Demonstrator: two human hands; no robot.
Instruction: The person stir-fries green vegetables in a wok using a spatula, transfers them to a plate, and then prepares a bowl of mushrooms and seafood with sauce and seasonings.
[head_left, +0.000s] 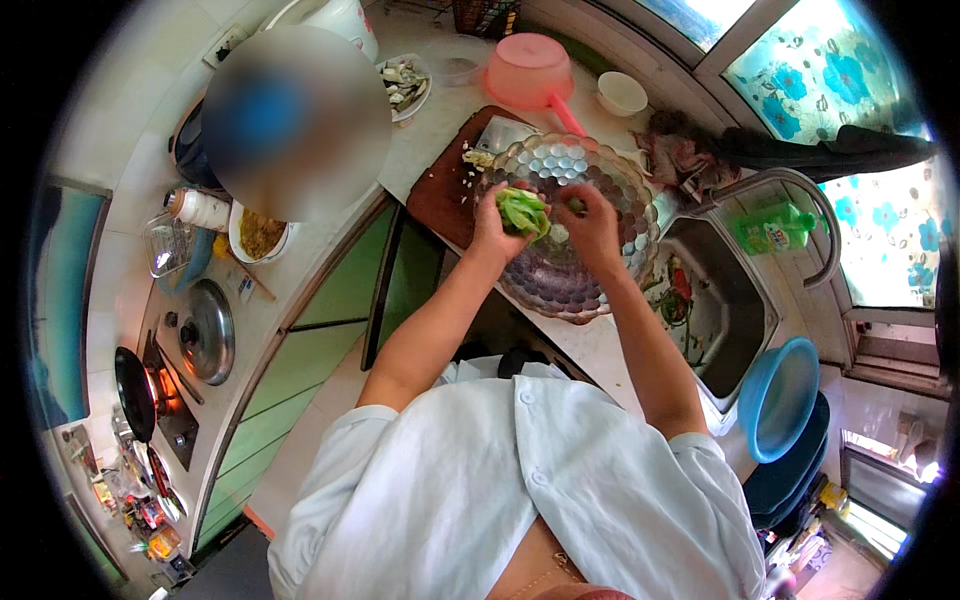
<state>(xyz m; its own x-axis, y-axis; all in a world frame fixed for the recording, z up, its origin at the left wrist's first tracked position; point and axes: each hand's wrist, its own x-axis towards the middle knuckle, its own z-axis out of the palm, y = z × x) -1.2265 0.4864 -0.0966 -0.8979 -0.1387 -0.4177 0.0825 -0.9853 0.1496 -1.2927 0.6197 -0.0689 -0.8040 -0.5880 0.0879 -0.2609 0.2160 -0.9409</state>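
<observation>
Cut green pepper (523, 212) lies in a bunch in my left hand (491, 234), whose fingers curl around it. Beneath both hands is a large clear glass bowl (566, 296) with a scalloped rim and a pattern of round dimples. My right hand (598, 229) hangs over the bowl's middle, a little right of the pepper, with its fingers curled inward. Something small and dark greenish shows between thumb and fingers, but I cannot tell whether it is held. The bowl partly covers a brown cutting board (442, 184) with a cleaver (504, 133) and chopped pale bits (478, 158).
The sink (724, 322) with vegetable scraps and a curved tap (817, 202) is right of the bowl. A pink ladle (529, 71) and white bowl (622, 94) stand behind. Leftward are a dish of food (260, 232), a pot lid (206, 332) and a wok (135, 394).
</observation>
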